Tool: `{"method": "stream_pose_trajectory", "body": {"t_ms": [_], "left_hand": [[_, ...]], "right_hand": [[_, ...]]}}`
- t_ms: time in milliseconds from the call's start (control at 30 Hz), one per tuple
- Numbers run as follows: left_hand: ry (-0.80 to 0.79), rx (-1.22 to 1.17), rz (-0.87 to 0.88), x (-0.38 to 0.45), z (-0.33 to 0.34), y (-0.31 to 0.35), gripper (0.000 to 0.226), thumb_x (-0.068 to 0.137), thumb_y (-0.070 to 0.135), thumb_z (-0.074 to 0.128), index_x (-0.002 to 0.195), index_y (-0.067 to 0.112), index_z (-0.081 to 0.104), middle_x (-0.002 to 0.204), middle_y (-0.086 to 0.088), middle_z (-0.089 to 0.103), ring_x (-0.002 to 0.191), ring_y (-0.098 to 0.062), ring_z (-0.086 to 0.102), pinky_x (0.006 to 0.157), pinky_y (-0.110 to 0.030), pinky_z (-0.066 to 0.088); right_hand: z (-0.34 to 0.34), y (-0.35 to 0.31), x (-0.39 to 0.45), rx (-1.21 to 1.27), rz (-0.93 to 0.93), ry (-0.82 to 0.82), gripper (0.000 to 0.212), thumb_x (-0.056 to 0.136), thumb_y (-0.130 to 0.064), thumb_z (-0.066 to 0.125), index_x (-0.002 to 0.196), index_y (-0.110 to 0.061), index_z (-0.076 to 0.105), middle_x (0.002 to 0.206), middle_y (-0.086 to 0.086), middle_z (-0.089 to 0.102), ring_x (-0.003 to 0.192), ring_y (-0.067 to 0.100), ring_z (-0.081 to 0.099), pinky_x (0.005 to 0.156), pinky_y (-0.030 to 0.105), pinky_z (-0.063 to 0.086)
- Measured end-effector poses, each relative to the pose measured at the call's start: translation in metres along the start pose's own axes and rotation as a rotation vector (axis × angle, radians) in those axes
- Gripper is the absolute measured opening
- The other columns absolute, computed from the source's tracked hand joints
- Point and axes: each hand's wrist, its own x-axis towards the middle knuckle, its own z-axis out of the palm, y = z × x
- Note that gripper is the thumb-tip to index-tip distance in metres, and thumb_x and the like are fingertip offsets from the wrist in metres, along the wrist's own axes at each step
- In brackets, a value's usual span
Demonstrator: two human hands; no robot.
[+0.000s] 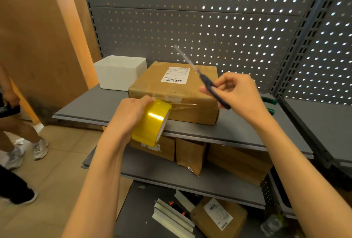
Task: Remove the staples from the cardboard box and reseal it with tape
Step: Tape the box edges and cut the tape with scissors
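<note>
The brown cardboard box (177,92) is sitting on the grey metal shelf (91,104), just beyond both hands. The left hand (131,112) is gripping one yellow tape roll (150,123) against its front; the right hand (236,92) is pinching one dark-handled blade tool (205,81) above it.

Open shelf (91,108) is left to the left of the cardboard box (177,92), and again to its right. Passage behind is blocked by the pegboard (190,18), and the back-left corner is taken by the white bin (120,72).
</note>
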Motion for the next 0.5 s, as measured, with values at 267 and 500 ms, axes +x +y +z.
{"method": "stream_pose_trajectory", "body": {"t_ms": [267, 500], "left_hand": [[0.022, 0.057, 0.005, 0.0, 0.01, -0.001, 0.033, 0.086, 0.036, 0.058, 0.061, 0.022, 0.041, 0.069, 0.003, 0.041, 0.063, -0.011, 0.039, 0.057, -0.028, 0.03], [-0.008, 0.143, 0.054, -0.001, 0.014, 0.002, 0.035, 0.086, 0.039, 0.057, 0.06, 0.026, 0.036, 0.062, 0.004, 0.033, 0.056, -0.011, 0.032, 0.055, -0.028, 0.025]], "right_hand": [[-0.024, 0.045, 0.008, -0.322, 0.13, 0.349, 0.024, 0.082, -0.033, 0.068, 0.088, -0.011, 0.061, 0.065, -0.006, 0.059, 0.068, 0.013, 0.06, 0.064, 0.027, 0.049], [-0.021, 0.088, -0.01, -0.756, 0.309, 0.252, 0.025, 0.087, -0.024, 0.063, 0.076, -0.002, 0.055, 0.074, 0.015, 0.056, 0.075, 0.033, 0.054, 0.057, 0.029, 0.034]]}}
